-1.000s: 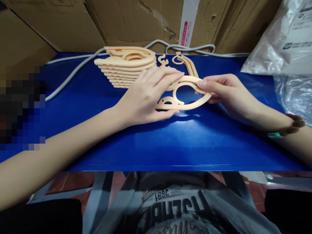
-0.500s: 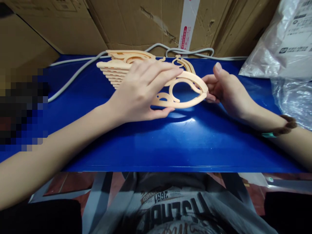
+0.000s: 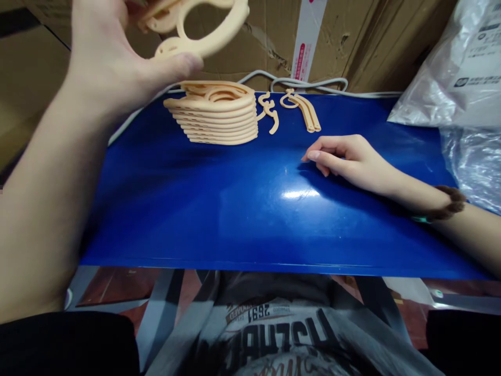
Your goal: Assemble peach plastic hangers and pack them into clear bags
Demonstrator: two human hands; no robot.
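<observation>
My left hand [image 3: 104,68] is raised at the upper left, its thumb and fingers closed on a beige plastic folding clothes hanger [image 3: 213,39]. Part of this hanger lies beyond the top edge of the view. Below it, a neat stack of matching folded hangers [image 3: 223,122] rests on the blue table. My right hand [image 3: 352,159] hovers low over the table, empty, with its fingers loosely bent and a gap behind the thumb. Nearest to it are two slim beige hanger arms [image 3: 309,115]. Small beige hooks [image 3: 269,110] lie between these arms and the stack.
Cardboard boxes [image 3: 364,47] stand along the back of the blue table [image 3: 219,224]. A white cable [image 3: 258,74] runs along the rear edge. Clear plastic packaging [image 3: 438,78] occupies the right side. The table's front edge is close to my body.
My left hand has lifted the hanger up and left, away from the table. My right hand has let go of its tip and dropped slightly. The stack and hooks are now uncovered.
</observation>
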